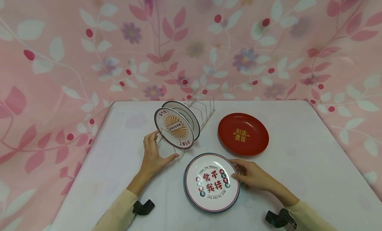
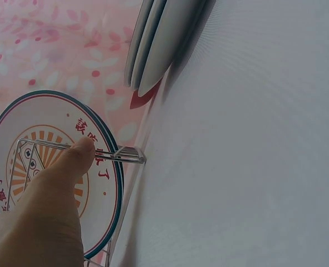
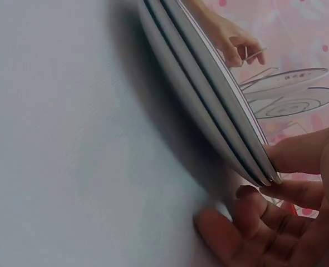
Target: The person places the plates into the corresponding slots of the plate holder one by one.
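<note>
Head view is showing two hands working over a white tabletop (image 1: 298,158). The left grip (image 1: 153,161) is pinching the near end of a wire rack (image 1: 207,119), thumb and fingers curling on its thin bars with only a small spread between them. From that grip the rack's long axis is running away and to the right — its far end is pointing toward the pink floral cloth (image 1: 191,42).

The rack is holding two plates on edge, just beyond the left fingers. The front plate (image 1: 174,126) is turning its orange sunburst face toward the near side; the rear plate (image 1: 194,120) is standing behind it, partly hidden.

The right grip (image 1: 253,174) is nearly closing on the right rim of a stack of plates (image 1: 212,174), thumb on top, fingers beneath. Right wrist view is showing three rims nested together, and the top face, with its red characters, is pointing upward.

A red plate (image 1: 253,138) is lying face up just beyond the right grip, near the stack. White surface is stretching left of the left grip and right of the right grip — the far edge is running close to the rack's far end.
</note>
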`<state>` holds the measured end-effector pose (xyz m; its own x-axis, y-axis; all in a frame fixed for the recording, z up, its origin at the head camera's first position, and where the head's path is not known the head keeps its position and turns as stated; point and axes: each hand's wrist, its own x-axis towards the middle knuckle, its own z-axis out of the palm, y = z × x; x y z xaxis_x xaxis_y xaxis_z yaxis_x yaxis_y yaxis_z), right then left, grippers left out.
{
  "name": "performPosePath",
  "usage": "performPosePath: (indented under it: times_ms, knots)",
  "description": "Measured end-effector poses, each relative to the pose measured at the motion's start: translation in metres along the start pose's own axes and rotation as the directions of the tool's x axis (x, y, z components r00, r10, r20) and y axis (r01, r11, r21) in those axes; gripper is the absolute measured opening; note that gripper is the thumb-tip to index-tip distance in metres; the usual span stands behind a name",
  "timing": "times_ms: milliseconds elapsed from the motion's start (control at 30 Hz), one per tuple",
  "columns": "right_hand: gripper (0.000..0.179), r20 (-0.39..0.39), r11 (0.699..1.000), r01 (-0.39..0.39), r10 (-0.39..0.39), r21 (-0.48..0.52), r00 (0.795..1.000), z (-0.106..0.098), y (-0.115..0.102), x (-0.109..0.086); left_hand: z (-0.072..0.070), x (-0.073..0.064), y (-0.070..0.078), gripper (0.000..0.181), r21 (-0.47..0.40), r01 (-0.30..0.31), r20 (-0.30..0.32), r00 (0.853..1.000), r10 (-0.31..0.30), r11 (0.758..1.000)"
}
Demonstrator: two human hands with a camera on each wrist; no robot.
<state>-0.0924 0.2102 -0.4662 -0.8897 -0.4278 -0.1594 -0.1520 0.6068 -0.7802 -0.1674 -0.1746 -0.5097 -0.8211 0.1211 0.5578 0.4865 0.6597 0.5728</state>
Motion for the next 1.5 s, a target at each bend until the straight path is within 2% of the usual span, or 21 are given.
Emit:
performPosePath:
  times_ms: [100,267,500,667,800,900,1033,1133,1267,1400,1500]
  knots:
    - [0.050,-0.019,1.000,0.015,-0.015,0.008,1.000,-0.005,0.000,-0.001,0.000,0.000,0.000,0.120,0.003,-0.001,0.001,1.000,0.001,1.000]
    - [0.048,-0.007,0.990,0.005,-0.004,0.140,1.000,-0.017,-0.001,-0.004,0.000,0.001,0.000,0.121,0.002,-0.011,-0.007,1.000,0.011,1.000]
    - [0.055,0.062,0.943,-0.044,0.025,0.329,0.998,-0.036,0.002,-0.005,-0.001,0.001,-0.001,0.121,0.004,-0.025,-0.012,1.000,0.025,1.000]
    - [0.057,0.120,0.907,-0.092,0.046,0.412,0.992,-0.041,0.003,-0.006,-0.001,0.001,-0.001,0.120,0.004,-0.016,-0.008,1.000,0.016,1.000]
    - [0.057,0.124,0.884,-0.092,0.039,0.459,0.992,-0.043,0.001,-0.008,0.000,0.001,-0.001,0.120,0.003,-0.015,-0.011,1.000,0.015,1.000]
    - [0.055,0.105,0.884,-0.056,0.007,0.465,0.994,-0.047,-0.003,-0.011,0.000,0.001,-0.001,0.120,0.002,-0.020,-0.016,1.000,0.020,1.000]
    - [0.052,0.059,0.887,0.043,-0.079,0.459,0.995,-0.054,-0.008,-0.015,0.000,0.001,0.000,0.120,0.001,-0.028,-0.019,0.999,0.028,1.000]
    - [0.050,0.035,0.879,0.103,-0.135,0.465,0.990,-0.058,-0.010,-0.016,0.000,0.001,-0.001,0.121,0.004,-0.038,-0.026,0.999,0.038,0.999]
    - [0.049,0.011,0.885,0.134,-0.155,0.446,0.988,-0.064,-0.015,-0.019,0.000,0.001,-0.001,0.122,0.006,-0.048,-0.032,0.998,0.049,0.999]
    - [0.048,-0.035,0.895,0.169,-0.170,0.412,0.985,-0.071,-0.021,-0.023,0.000,0.001,-0.001,0.121,0.001,-0.030,-0.022,0.999,0.030,1.000]
    - [0.047,-0.062,0.888,0.203,-0.195,0.412,0.979,-0.079,-0.026,-0.025,0.000,0.000,-0.001,0.120,0.001,-0.020,-0.016,1.000,0.020,1.000]
